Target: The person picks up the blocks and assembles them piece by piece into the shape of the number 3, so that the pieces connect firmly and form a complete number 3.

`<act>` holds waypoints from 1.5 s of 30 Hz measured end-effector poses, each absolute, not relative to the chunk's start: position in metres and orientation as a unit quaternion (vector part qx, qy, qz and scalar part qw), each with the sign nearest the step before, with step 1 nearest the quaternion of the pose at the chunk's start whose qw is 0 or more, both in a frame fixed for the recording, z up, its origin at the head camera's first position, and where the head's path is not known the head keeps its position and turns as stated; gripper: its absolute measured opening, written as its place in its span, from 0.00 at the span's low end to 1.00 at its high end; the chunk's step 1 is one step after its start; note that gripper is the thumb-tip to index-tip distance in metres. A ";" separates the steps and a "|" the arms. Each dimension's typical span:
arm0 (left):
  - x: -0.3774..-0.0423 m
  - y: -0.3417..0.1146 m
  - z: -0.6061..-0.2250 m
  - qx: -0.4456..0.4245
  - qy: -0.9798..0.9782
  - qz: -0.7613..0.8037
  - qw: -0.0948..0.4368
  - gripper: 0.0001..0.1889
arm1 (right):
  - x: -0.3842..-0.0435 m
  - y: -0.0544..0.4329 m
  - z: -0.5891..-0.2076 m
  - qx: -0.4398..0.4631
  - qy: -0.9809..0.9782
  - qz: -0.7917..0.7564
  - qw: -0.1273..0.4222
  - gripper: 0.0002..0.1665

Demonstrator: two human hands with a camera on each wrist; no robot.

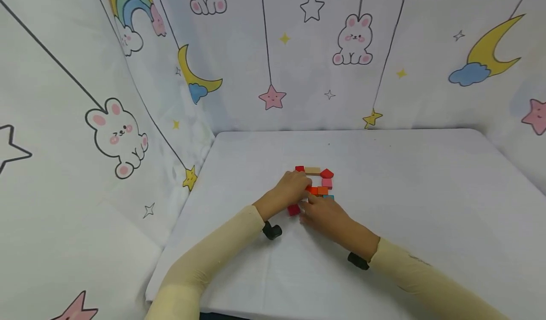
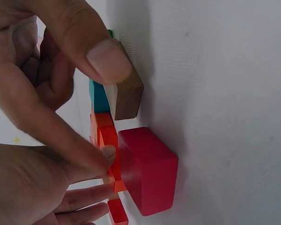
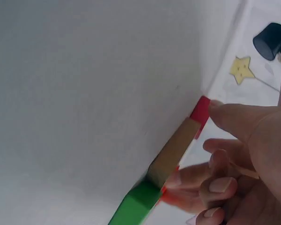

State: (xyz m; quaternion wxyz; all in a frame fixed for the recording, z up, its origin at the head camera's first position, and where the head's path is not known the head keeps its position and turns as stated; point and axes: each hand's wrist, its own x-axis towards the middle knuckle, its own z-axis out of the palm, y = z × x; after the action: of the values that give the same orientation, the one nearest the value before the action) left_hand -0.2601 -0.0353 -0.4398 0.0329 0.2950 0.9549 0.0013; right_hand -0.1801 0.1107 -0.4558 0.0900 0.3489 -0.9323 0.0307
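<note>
Small coloured blocks form an outline on the white table. My left hand (image 1: pixel 292 187) lies over its left side; in the left wrist view, its straight fingers reach to the orange blocks (image 2: pixel 103 123). From the right comes my right hand (image 1: pixel 326 215), at the outline's near side. Its thumb and index finger are spread, the thumb tip overlapping a plain wooden block (image 2: pixel 129 96) and the index fingertip beside a crimson block (image 2: pixel 151 173). The right hand's other fingers are bent. A green block (image 3: pixel 138 204) adjoins the wooden one; the teal block (image 2: pixel 99 98) lies behind. Both hands hide several blocks.
At the outline's far side lie a red block (image 1: pixel 300 169), a wooden strip (image 1: pixel 312 171) and a red pointed block (image 1: pixel 327 173), with a pink block (image 1: pixel 326 184) below. Cloth walls (image 1: pixel 239 50) with printed bunnies and stars stand around the table (image 1: pixel 418 192).
</note>
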 end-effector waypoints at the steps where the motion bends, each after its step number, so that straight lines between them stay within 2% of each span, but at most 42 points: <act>1: -0.260 -0.035 -0.439 0.295 0.955 0.000 0.035 0.10 | -0.179 0.108 -0.457 0.353 -0.930 0.014 0.102 0.29; 5: -0.260 -0.033 -0.436 0.293 0.955 -0.005 0.044 0.10 | -0.179 0.097 -0.458 0.358 -0.925 -0.034 0.119 0.30; 12: -0.262 -0.031 -0.434 0.299 0.953 -0.009 0.040 0.09 | -0.179 0.085 -0.456 0.346 -0.931 -0.069 0.092 0.29; 21: -0.264 -0.031 -0.436 0.300 0.953 -0.021 0.035 0.08 | -0.179 0.085 -0.455 0.328 -0.940 -0.004 0.099 0.26; 24: -0.263 -0.031 -0.436 0.301 0.953 -0.019 0.035 0.08 | -0.180 0.087 -0.456 0.318 -0.944 0.030 0.083 0.25; 34: -0.265 -0.034 -0.436 0.303 0.952 -0.009 0.041 0.09 | -0.184 0.094 -0.452 0.262 -0.955 0.138 -0.023 0.23; 45: -0.265 -0.035 -0.435 0.303 0.951 -0.022 0.051 0.12 | -0.188 0.099 -0.452 0.259 -0.950 0.170 -0.026 0.21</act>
State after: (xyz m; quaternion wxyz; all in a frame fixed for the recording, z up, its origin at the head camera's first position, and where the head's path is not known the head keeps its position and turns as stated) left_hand -0.2647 -0.0354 -0.4354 0.0514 0.3034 0.9512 -0.0219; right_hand -0.1879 0.0994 -0.4522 -0.0260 0.2594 -0.9504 0.1696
